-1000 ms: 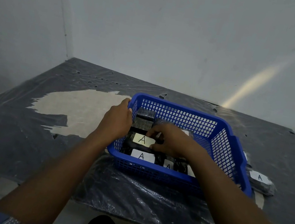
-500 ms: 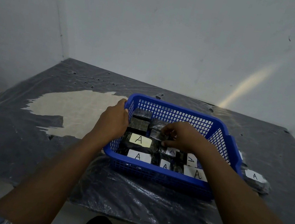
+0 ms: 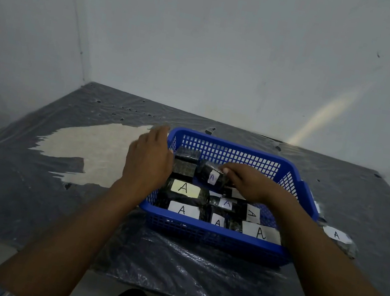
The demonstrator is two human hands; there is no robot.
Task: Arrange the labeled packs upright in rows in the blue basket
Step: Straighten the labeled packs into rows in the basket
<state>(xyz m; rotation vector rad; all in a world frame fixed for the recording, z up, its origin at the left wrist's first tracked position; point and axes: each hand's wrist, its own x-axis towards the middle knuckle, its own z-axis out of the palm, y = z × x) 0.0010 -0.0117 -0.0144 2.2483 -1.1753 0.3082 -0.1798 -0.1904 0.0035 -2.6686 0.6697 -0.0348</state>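
While the left hand (image 3: 147, 163) is resting open on the blue basket (image 3: 212, 236) rim, the right hand (image 3: 249, 184) is pinching a labeled pack (image 3: 211, 175), long axis lying crosswise, just left of its fingers, above the far row

The basket (image 3: 213, 233) is glossy blue plastic with lattice walls. The packs (image 3: 210, 173) are dark, in shiny crinkled film, with matt white paper labels (image 3: 183, 209). Wrinkled, glossy grey plastic sheet (image 3: 181, 269) covers the desk; a matt pale patch (image 3: 100, 150) shows toward its left edge.
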